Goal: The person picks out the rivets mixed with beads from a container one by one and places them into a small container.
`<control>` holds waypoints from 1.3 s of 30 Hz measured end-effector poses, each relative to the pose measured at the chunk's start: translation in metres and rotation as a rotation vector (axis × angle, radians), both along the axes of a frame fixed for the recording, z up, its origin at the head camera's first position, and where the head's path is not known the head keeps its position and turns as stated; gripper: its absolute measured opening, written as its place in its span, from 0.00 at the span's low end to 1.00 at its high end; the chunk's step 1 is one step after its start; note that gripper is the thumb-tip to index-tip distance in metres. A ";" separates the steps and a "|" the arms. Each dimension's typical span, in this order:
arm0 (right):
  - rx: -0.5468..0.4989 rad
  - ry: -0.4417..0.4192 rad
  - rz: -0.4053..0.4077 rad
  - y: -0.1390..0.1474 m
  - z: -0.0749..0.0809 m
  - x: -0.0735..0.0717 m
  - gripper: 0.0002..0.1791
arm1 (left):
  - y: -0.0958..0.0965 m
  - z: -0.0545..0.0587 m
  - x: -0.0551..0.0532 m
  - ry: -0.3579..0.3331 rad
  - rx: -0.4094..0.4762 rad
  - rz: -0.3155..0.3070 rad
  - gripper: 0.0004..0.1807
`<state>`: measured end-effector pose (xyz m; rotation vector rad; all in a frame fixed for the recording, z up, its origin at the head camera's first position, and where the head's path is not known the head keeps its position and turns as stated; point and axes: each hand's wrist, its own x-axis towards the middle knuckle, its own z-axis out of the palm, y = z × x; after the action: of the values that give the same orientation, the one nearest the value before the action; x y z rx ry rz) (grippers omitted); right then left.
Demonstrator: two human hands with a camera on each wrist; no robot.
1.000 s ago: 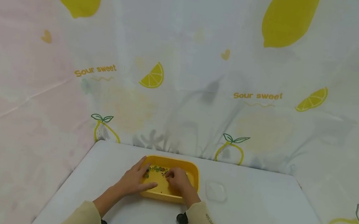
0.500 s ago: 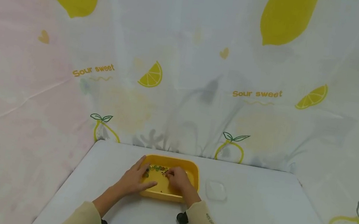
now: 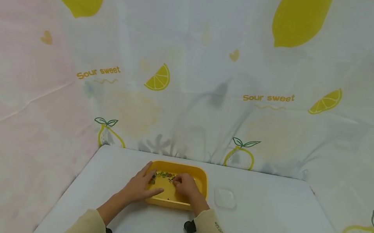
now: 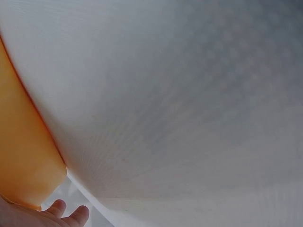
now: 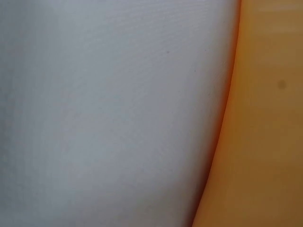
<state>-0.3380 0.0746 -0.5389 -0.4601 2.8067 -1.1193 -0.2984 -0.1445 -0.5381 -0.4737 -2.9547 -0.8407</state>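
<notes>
In the head view the light is soft and a bit dim, and the cloth wall [image 3: 197, 35] looks greyish. Pale grey shadows lie on the table [image 3: 265, 221] under the arms [image 3: 114, 207] and along the near side of the tray [image 3: 175, 205]. The beads [image 3: 164, 175] are too small to see well. Both wrist views are dim and blurry, darkest at the upper right in the left one and the left edge in the right one.

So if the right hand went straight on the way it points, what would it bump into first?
Probably the tiny dark pieces beside the right hand in the yellow tray, then maybe the greenish balls, though depth is unclear.
</notes>
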 end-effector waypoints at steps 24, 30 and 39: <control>-0.040 0.001 -0.010 0.001 0.001 -0.003 0.05 | 0.000 0.004 -0.004 0.004 -0.010 0.000 0.50; -0.050 -0.006 -0.021 0.001 -0.001 -0.001 0.05 | -0.001 0.001 -0.001 0.012 0.004 -0.003 0.50; -0.058 0.001 -0.021 0.001 0.001 0.000 0.05 | 0.000 -0.002 -0.001 0.014 0.009 -0.001 0.49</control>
<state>-0.3375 0.0755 -0.5382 -0.4376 2.7928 -1.2078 -0.2989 -0.1450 -0.5399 -0.4786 -2.9368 -0.8463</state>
